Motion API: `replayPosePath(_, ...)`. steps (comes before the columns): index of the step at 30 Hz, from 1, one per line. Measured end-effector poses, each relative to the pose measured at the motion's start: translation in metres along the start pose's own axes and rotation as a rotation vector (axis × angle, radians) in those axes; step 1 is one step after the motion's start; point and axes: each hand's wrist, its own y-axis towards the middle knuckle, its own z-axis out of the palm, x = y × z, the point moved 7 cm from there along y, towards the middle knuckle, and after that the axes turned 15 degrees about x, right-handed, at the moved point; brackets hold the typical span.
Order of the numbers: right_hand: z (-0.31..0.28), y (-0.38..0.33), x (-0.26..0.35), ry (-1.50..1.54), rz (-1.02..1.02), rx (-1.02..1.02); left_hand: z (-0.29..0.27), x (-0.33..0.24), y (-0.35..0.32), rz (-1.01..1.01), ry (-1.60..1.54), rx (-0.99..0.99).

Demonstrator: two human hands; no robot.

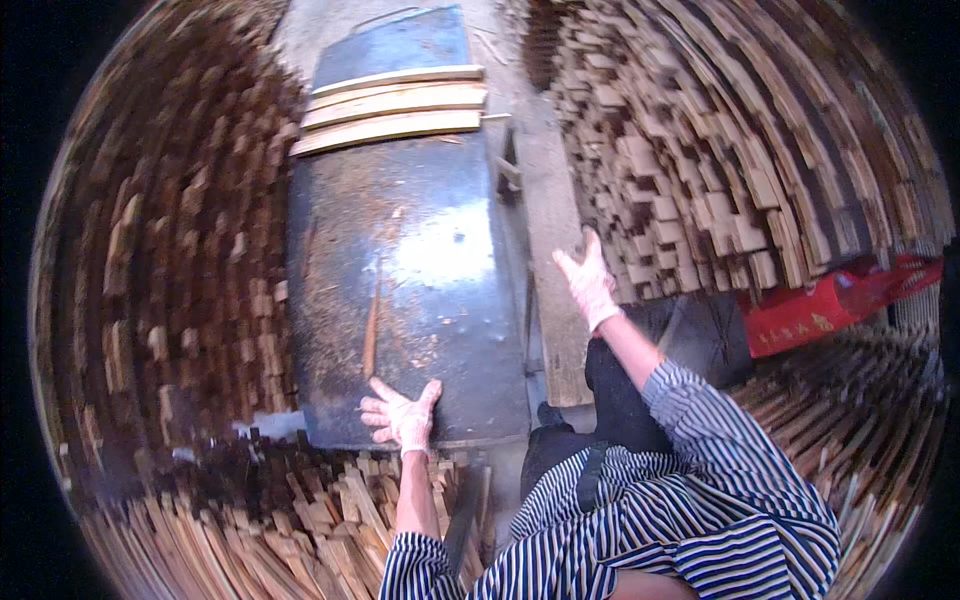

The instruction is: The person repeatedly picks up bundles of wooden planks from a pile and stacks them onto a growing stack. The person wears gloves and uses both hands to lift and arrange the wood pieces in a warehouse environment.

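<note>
My left hand (402, 415), in a pale glove, rests flat with fingers spread on the near edge of a dark metal table (430, 310). My right hand (588, 280), also gloved, is open and raised beside a long wooden plank (552, 230) that runs along the table's right side. Neither hand holds anything. Three thin wooden slats (395, 105) lie across the table's far end. A thin sliver of wood (371, 325) lies on the dusty surface in front of my left hand.
Tall stacks of cut wood pieces (740, 170) rise on the right, and more stacks (170, 260) on the left. Loose wood strips (290, 520) are heaped below the table's near edge. A red container (830, 305) sits at the right.
</note>
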Motion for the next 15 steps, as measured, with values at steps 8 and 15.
replayPosePath(8, 0.067, 0.127, 0.122, -0.281, -0.019, 0.415, -0.019, -0.01, 0.004, 0.07, -0.194, 0.006)
replayPosePath(15, 0.119, 0.112, 0.126, -0.109, 0.259, 0.5, 0.017, 0.011, 0.005, -0.14, -0.178, 0.16)
